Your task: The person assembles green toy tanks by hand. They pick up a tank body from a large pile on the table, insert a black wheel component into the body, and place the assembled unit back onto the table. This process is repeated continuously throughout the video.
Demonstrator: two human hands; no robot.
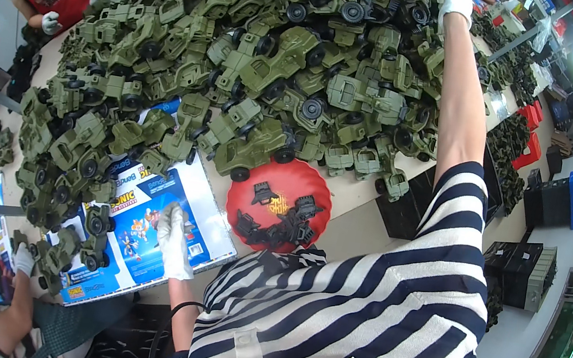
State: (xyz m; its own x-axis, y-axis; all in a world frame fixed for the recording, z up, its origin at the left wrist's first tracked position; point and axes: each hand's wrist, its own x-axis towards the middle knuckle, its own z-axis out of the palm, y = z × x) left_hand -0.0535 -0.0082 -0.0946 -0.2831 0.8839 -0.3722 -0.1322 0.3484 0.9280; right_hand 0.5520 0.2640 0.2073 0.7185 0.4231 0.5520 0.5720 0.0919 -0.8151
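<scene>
Many toy vehicles [275,63] are lying near the right hand [457,3], one o'clock; the left hand [175,240] is overlapping a printed sheet [142,250], eight o'clock. Neither grip is showing clearly.

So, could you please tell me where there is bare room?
A narrow strip of bare tabletop shows right of the red bowl, below the toy vehicles; the printed sheet has room between the left hand and the bowl. Vehicles crowd the tabletop beyond.

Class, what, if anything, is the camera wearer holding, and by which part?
Cannot be told: the left grip is over the printed sheet, hold unclear; the right grip is cut off above.
</scene>
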